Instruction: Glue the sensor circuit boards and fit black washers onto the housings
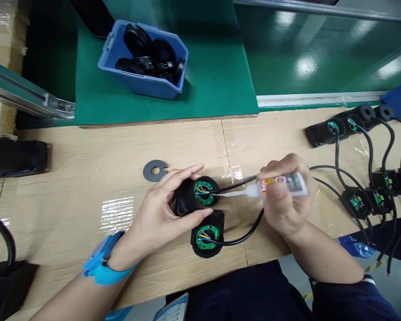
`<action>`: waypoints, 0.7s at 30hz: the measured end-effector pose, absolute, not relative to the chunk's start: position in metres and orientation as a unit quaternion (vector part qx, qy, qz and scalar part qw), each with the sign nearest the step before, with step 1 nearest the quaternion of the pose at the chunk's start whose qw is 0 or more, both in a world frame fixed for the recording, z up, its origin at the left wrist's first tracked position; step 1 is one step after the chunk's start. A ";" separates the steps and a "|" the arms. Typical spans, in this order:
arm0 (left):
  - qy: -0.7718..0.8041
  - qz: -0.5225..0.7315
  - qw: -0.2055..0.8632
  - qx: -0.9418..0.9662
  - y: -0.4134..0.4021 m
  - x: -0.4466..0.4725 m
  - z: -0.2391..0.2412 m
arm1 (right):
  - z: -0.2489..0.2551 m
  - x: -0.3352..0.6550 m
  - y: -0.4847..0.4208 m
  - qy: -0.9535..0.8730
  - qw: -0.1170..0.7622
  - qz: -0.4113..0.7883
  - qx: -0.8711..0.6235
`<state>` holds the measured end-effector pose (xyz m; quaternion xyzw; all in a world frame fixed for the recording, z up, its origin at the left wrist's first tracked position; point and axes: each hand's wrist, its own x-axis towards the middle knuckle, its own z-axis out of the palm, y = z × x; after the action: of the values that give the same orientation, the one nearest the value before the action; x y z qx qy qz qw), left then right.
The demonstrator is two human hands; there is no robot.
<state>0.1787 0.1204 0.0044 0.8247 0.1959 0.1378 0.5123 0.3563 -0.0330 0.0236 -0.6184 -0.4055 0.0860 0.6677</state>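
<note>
Right hand (285, 194) wrapped round a bottle (298, 183), nozzle (237, 193) pointing left at the board (200, 185).
The bottle's long axis runs sideways, tip at the board's right part, contact unclear; the left hand (165, 208), nearer the board, grips its housing (187, 197) between thumb and fingers, a second housing (217, 219) just beside.

Ring (147, 171) left of two housings (187, 199)
</note>
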 end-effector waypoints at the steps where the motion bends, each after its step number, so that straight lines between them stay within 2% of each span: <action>1: 0.182 0.137 0.509 0.830 0.121 0.179 0.004 | 0.024 0.358 -0.031 -0.363 0.692 0.104 -0.615; 5: 0.139 0.148 0.489 0.848 0.123 0.182 0.003 | 0.027 0.361 -0.021 -0.273 0.730 0.193 -0.596; 9: 0.146 0.120 0.535 0.824 0.120 0.184 0.000 | 0.033 0.360 -0.012 -0.281 0.712 0.262 -0.588; 14: 0.175 0.091 0.597 0.778 0.115 0.182 -0.007 | 0.036 0.359 -0.011 -0.309 0.680 0.282 -0.602; 21: 0.171 0.103 0.605 0.771 0.113 0.181 -0.011 | 0.035 0.358 -0.012 -0.341 0.668 0.290 -0.595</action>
<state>0.1806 0.1135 -0.0109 0.7710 0.1709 0.1028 0.6049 0.3581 -0.0117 0.0348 -0.5951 -0.3406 0.2898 0.6677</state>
